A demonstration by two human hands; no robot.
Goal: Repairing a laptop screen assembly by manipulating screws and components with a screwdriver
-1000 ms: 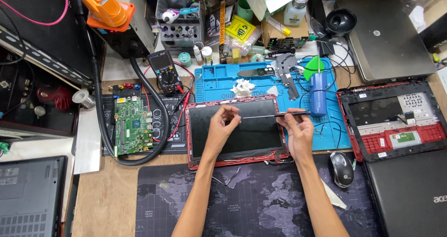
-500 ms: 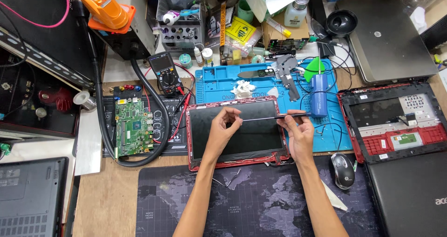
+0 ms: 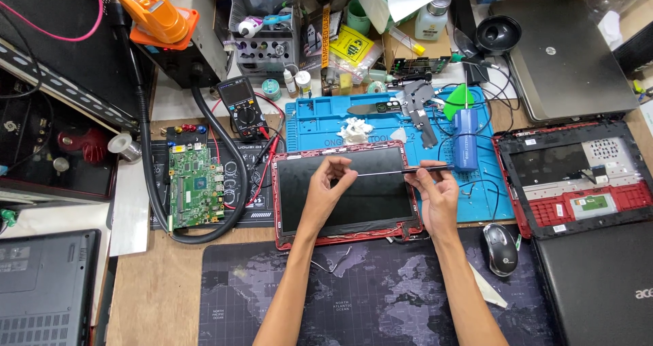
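Both hands over the red-framed laptop screen panel (image 3: 343,193), which lies flat on the table w/ its top edge on the blue mat (image 3: 326,118). Right hand (image 3: 435,196) fingers pinched on a thin dark tool (image 3: 408,171); left hand (image 3: 326,186) fingers pinch its far tip, prob. a blade or wire. Risk: tip slips, scratches glass or flicks loose.

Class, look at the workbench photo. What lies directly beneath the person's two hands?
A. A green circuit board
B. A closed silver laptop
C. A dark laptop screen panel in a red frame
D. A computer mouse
C: the left hand and right hand, which share a thin dark tool, hover over the red-framed screen panel; the circuit board lies well aside.
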